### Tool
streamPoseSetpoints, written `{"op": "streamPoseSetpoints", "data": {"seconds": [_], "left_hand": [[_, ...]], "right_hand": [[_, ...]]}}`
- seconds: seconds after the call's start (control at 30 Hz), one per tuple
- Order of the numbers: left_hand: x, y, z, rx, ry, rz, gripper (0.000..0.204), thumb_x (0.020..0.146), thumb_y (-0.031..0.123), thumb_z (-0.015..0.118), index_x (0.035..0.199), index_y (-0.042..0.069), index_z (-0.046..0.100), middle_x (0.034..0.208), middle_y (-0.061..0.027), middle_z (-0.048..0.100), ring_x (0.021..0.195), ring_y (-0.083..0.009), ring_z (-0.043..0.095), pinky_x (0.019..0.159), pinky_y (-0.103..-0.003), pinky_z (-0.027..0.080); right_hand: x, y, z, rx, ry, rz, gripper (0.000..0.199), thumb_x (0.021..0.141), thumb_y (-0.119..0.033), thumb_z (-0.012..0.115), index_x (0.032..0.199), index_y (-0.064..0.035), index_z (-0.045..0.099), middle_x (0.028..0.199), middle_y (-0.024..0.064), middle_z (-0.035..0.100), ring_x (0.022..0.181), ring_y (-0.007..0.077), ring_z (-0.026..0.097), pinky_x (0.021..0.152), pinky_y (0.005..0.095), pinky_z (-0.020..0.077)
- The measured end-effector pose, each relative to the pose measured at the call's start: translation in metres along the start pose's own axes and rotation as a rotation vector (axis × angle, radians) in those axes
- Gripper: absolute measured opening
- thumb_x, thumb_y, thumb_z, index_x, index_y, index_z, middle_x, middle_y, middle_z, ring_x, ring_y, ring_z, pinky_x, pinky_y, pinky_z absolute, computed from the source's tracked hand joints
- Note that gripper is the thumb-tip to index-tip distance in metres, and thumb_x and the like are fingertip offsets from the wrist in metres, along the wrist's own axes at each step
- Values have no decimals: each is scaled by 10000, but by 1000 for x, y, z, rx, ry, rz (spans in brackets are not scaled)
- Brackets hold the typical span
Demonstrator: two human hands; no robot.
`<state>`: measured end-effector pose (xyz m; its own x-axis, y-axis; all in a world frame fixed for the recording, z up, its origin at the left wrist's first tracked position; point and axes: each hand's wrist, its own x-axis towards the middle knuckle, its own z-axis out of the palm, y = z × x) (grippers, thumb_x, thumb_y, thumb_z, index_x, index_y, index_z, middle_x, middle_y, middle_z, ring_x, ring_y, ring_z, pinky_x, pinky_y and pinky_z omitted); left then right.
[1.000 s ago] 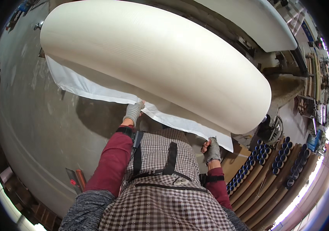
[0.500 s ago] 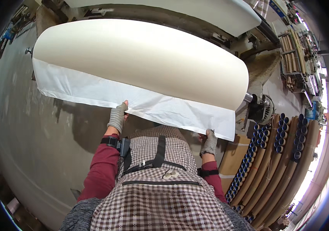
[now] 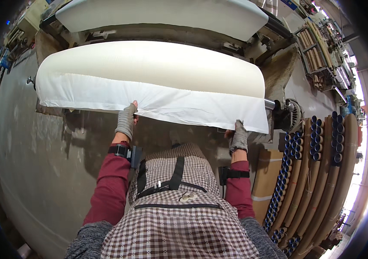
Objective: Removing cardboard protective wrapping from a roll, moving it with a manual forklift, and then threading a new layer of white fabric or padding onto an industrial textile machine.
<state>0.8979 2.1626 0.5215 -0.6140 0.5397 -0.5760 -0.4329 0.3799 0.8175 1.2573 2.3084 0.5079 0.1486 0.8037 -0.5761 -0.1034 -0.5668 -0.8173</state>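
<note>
A large cream fabric roll [image 3: 158,64] lies crosswise on a metal shaft in front of me. From it hangs a loose flap of thin white sheeting [image 3: 93,93], creased between my hands. My left hand [image 3: 128,121], in a grey fingerless glove, pinches the flap's lower edge left of its middle, thumb on top. Near the flap's right end my right hand [image 3: 238,136], gloved the same way, grips the same edge. The fingers beneath the sheet are partly hidden.
Several cardboard tubes [image 3: 317,181] stand stacked at the right beside a flat brown carton [image 3: 266,177]. The shaft [image 3: 270,104] runs to a round handwheel [image 3: 294,114]. Behind the roll, a machine carries another white fabric-covered roller [image 3: 162,15]. A rack of tubes [image 3: 315,47] stands far right.
Both hands have moved forward with the sheet's edge still held, so the flap lies closer to the roll. More of the machine behind now shows.
</note>
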Motion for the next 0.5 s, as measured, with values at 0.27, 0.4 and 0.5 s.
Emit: {"op": "streamPoseSetpoints", "data": {"seconds": [0.27, 0.4, 0.5], "left_hand": [[3, 3, -4, -55, 62, -33, 371, 713, 438, 637, 634, 125, 454, 516, -9, 392, 389, -104, 349, 342, -240, 274], [3, -12, -12, -42, 105, -29, 303, 735, 372, 634, 662, 130, 468, 492, 2, 406, 352, -98, 347, 325, -221, 270], [-7, -21, -10, -138, 137, -98, 276, 729, 340, 650, 681, 123, 487, 501, 7, 405, 358, -93, 348, 328, -217, 280]], "right_hand": [[-6, -14, 4, -74, -3, -33, 258, 821, -309, 525, 722, -81, 455, 476, 46, 395, 361, 154, 400, 326, 271, 337], [-11, -3, -10, -64, -85, -41, 270, 811, -318, 525, 704, -77, 465, 476, 44, 426, 361, 145, 423, 334, 278, 350], [-19, 6, -16, -108, -92, 13, 282, 803, -324, 523, 703, -62, 487, 464, 43, 447, 356, 144, 441, 342, 285, 361]]}}
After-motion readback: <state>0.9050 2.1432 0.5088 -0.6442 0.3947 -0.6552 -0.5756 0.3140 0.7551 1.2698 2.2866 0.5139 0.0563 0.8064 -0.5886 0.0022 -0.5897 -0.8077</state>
